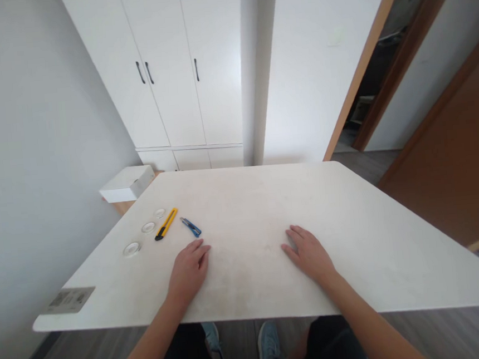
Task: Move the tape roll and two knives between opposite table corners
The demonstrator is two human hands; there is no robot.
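- Left grip (189, 270) released: palm down and flat on the counter (374, 235), fingers close together and pointing away from the body, holding nothing.
- Right grip (311, 254) released too: palm down on the counter, fingers a little spread, holding nothing, well apart from the left grip.
- Blue cutter (190, 227) nearest to the left grip, just beyond its fingertips and untouched; flat on the counter, slanted, metal tip toward the far left.
- Yellow cutter (166, 224) just left of the blue cutter and apart from it; flat, slanted the other way, black end toward the body.
- Three clear rings in a slanted row left of the yellow cutter: far ring (159, 213) beside its far end, middle ring (148, 227) just beside its black end, near ring (132, 248) closer to the counter's left edge.
- Grey label (68, 300) stuck flat at the counter's near left corner, print too small to read.
- White box (127, 183) beyond the far left corner, on a low wooden surface, off the counter.
- White cupboard (171, 68) with dark handles against the far wall; brown door frame (363, 62) to the right of it.
- Below the near edge, blue-grey shoes (269, 342) on a grey floor.
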